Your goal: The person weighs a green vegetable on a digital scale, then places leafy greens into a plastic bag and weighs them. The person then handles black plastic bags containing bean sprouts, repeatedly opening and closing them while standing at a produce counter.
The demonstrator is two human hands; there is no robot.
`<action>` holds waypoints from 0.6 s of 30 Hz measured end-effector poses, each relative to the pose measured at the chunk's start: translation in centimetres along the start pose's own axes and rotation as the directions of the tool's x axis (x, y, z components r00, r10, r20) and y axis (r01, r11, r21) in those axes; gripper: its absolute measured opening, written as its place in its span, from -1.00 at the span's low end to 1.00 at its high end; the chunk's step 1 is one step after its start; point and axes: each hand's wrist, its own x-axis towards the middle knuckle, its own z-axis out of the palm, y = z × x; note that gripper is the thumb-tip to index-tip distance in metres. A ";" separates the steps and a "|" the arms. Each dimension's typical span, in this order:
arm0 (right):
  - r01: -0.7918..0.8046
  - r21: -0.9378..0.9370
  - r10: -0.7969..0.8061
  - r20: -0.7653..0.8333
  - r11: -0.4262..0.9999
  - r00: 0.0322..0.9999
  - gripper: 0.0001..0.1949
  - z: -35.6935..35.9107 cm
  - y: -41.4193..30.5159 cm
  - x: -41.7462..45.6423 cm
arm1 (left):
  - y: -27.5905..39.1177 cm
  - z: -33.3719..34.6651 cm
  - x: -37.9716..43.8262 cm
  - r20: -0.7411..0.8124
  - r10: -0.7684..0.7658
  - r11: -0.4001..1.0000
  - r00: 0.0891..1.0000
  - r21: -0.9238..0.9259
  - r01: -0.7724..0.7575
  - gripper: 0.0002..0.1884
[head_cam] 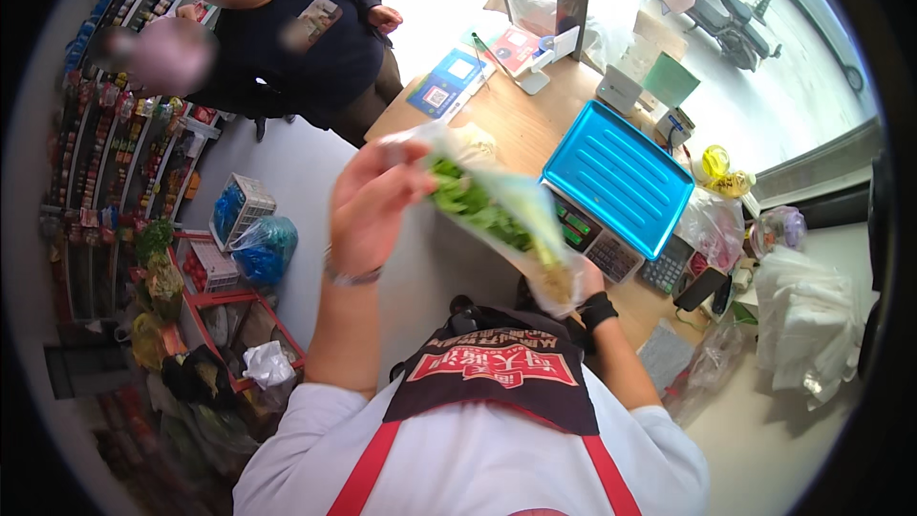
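A clear plastic bag of leafy green vegetables hangs slantwise in front of my apron, leaves at the upper left and pale root ends at the lower right. With its fingertips, my left hand pinches the upper end of the bag. My right hand grips the lower end, its fingers partly hidden behind the plastic. Just beyond the bag stands an electronic scale with a blue tray; its lit green display is partly covered by the bag.
Payment-code cards and a phone stand sit on the wooden counter. A calculator lies beside the scale; plastic bags hang at right. Across the counter stands a person. Crates and produce occupy the left floor.
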 end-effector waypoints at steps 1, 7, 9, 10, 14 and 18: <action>0.080 0.008 -0.080 0.017 0.997 0.997 -0.84 0.4 -1.6 1.8 | 2.0 -1.7 -2.3 0.011 0.062 0.997 0.998 0.055 -0.062 -0.67; 0.307 -0.051 -0.308 -0.007 0.950 0.951 -0.56 7.9 -15.2 14.2 | 8.0 -8.8 -17.5 -0.377 0.189 0.948 0.907 0.312 -0.068 -0.59; 0.342 -0.190 -0.377 -0.200 0.920 0.904 -0.45 11.1 -17.8 19.1 | 8.7 -10.4 -21.0 -0.490 0.231 0.941 0.841 0.332 -0.066 -0.61; 0.239 -0.262 -0.280 -0.131 0.935 0.951 -0.40 12.0 -19.1 21.0 | 8.9 -11.4 -22.7 -0.556 0.263 0.936 0.789 0.344 -0.069 -0.62; 0.079 -0.329 -0.039 0.126 0.941 0.991 -0.56 15.7 -19.1 27.4 | 9.4 -15.6 -29.3 -0.740 0.398 0.897 0.543 0.437 -0.062 -0.66; -0.029 0.359 -0.040 0.184 0.933 0.982 -0.66 13.7 -20.1 27.9 | 9.4 -17.8 -36.6 -0.841 0.412 0.889 0.351 0.456 0.049 -0.65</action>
